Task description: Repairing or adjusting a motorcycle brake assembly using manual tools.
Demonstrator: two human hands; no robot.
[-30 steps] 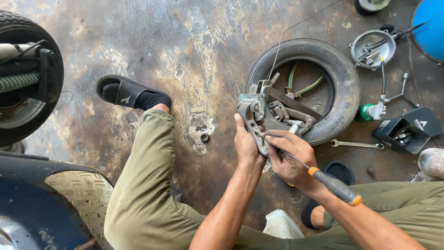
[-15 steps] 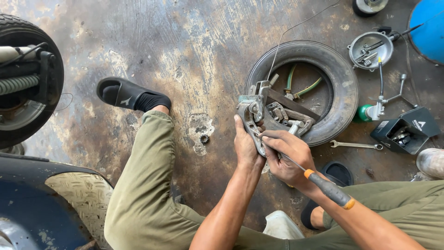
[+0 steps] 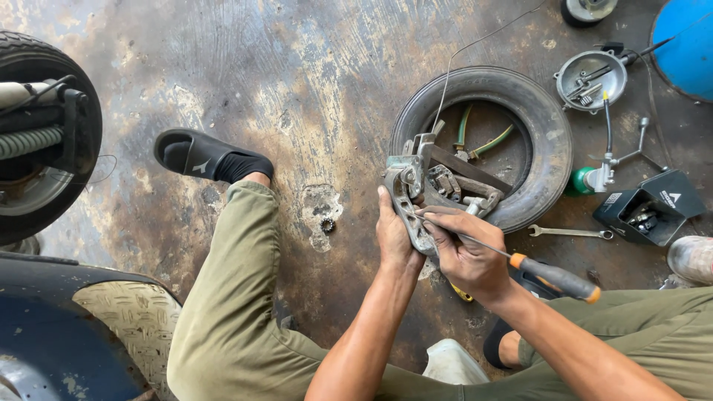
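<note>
head view looks down on a person seated on a stained concrete floor (image 3: 223, 82); the left hand (image 3: 394, 238) is wrapped around the lower edge of a grey metal bracket assembly (image 3: 416, 193), fingers closed on it, holding it above the floor against the rim of a small tyre (image 3: 549, 141) lying flat; the right hand (image 3: 464, 256) is closed around a screwdriver (image 3: 520, 261) with a black and orange handle, its thin shaft running up-left so the tip meets the assembly just above the left thumb; the assembly's long axis runs roughly top to bottom, curving, and lies directly ahead of both hands, the left nearer; beside the tyre lie a spanner (image 3: 570, 232), a black socket box (image 3: 648, 208) and a round metal dish of parts (image 3: 590, 78); a small gear (image 3: 327, 224) sits on the floor near the knee; a scooter wheel (image 3: 37, 141) stands at far left.
</note>
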